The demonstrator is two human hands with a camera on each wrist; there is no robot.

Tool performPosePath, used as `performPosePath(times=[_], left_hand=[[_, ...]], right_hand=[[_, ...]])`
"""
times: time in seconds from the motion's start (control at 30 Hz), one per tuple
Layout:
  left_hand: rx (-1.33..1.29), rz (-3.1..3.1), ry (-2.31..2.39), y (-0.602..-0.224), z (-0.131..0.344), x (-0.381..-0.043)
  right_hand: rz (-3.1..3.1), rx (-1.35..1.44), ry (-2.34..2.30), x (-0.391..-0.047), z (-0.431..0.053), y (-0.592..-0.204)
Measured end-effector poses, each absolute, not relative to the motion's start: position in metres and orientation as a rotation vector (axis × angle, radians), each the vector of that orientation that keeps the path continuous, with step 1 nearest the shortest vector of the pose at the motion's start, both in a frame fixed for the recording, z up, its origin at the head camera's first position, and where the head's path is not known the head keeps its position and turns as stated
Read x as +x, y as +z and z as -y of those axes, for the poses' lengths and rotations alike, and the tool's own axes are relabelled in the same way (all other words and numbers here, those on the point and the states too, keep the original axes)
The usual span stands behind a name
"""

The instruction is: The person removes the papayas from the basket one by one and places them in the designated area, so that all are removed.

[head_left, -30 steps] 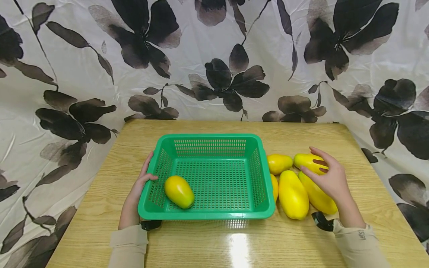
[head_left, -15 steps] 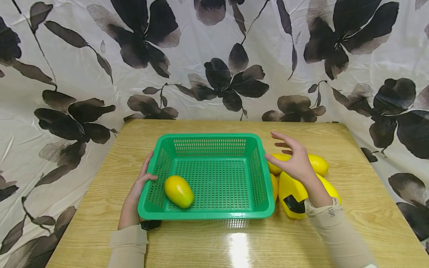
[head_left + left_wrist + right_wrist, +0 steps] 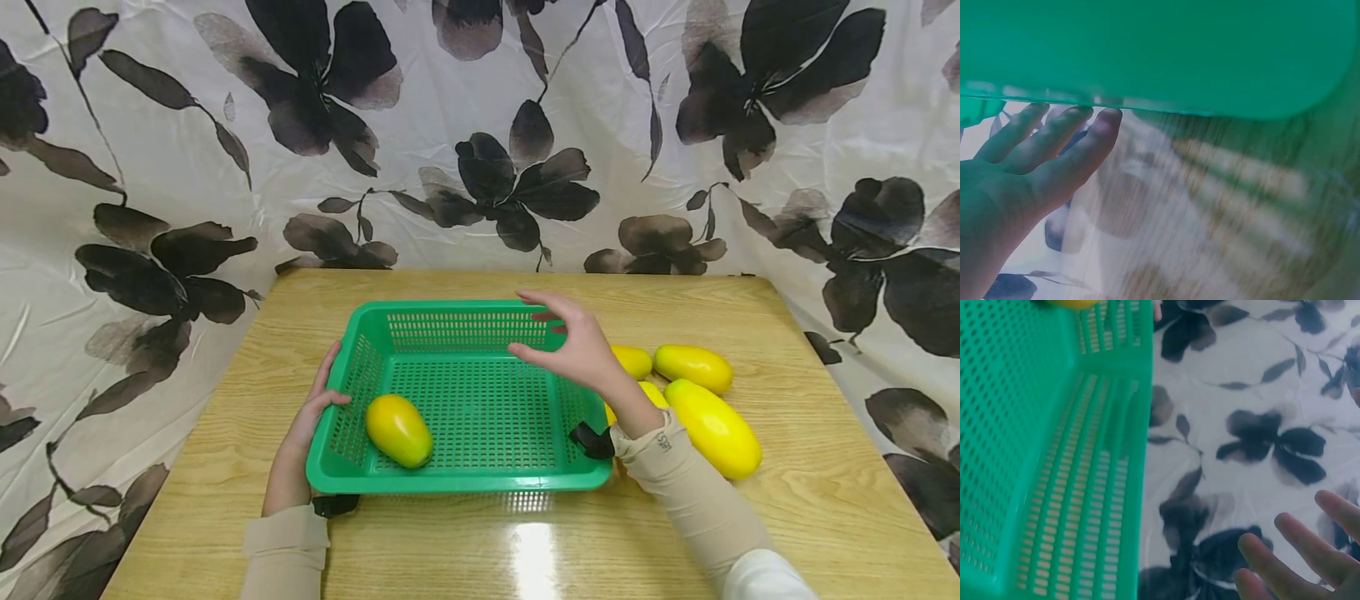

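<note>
A green plastic basket (image 3: 465,482) with slotted walls sits on the table, and one yellow mango (image 3: 399,431) lies in its left front part. My left hand (image 3: 310,417) grips the basket's left side, thumb over the rim and fingers along the outside. In the left wrist view, the fingertips (image 3: 1109,119) meet the basket's outer wall. My right hand (image 3: 573,346) is over the basket's right rear part, its fingers spread and holding nothing. The right wrist view shows its fingers (image 3: 1310,540) apart in the air beside the slotted wall.
Several yellow fruits stand right of the basket, among them a large long one (image 3: 712,429) and a smaller one (image 3: 693,368) behind it. My right forearm partly covers others. The wooden table (image 3: 427,550) ends at a flowered cloth (image 3: 450,108) behind and at the sides.
My right hand has moved left from above the yellow fruits, across the basket's right rim, to over its inside. My left hand, the basket and the mango in it have stayed put.
</note>
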State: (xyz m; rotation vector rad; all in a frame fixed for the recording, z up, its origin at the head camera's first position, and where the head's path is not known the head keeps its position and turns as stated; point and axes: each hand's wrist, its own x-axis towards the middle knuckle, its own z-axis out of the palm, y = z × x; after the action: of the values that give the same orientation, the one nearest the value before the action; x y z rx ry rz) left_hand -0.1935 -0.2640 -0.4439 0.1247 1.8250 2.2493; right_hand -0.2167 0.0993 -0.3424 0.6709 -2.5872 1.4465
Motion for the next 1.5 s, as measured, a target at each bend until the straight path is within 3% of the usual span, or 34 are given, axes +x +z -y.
performPosePath(times=[0.6,1.0,1.5], left_hand=[[0.125,-1.817,2.265,-0.444,0.264,-0.194],[0.120,-1.851,2.226,-0.444,0.264,-0.192],[0.142,-1.814,2.229,-0.443,0.265,-0.192]], right_hand=[[2.680,1.089,1.205,-0.236,-0.021,-0.366],[2.608,1.647,1.007,-0.249,0.021,-0.391],[2.791,1.791,0.818,-0.246,0.062,-0.419]])
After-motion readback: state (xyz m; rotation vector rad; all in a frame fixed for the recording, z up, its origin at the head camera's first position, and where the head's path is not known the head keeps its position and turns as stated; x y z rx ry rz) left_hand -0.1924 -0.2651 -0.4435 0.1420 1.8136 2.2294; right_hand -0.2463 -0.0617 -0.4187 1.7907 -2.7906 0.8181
